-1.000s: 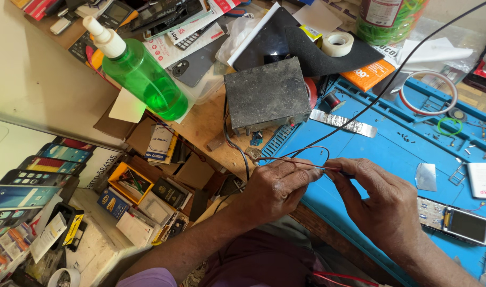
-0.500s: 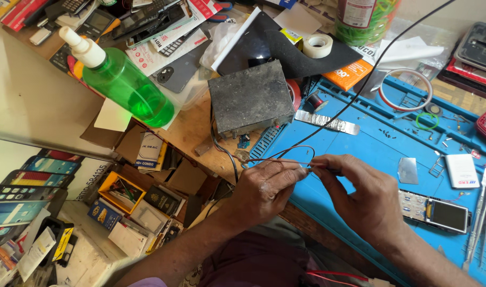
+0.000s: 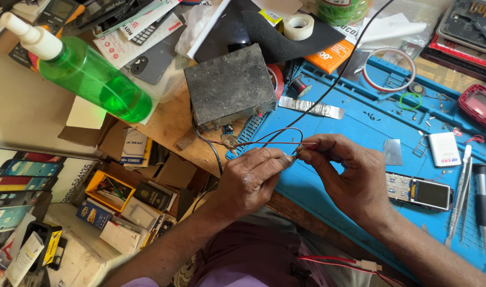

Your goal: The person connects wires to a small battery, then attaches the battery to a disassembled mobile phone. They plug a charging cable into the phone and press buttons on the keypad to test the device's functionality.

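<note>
The thin red wire point(image 3: 264, 142) runs roughly level from the grey box point(image 3: 229, 85) rightward, its end pinched between both grips: left hand point(image 3: 251, 178) and right hand point(image 3: 344, 170) meet fingertip to fingertip over the blue mat point(image 3: 360, 127).

hands point(image 3: 301, 175) shifted left, wires point(image 3: 269, 142) still pinched

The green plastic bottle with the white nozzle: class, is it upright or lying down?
Lying down: the green plastic bottle rests on its side on the bench, nozzle pointing up-left.
</note>
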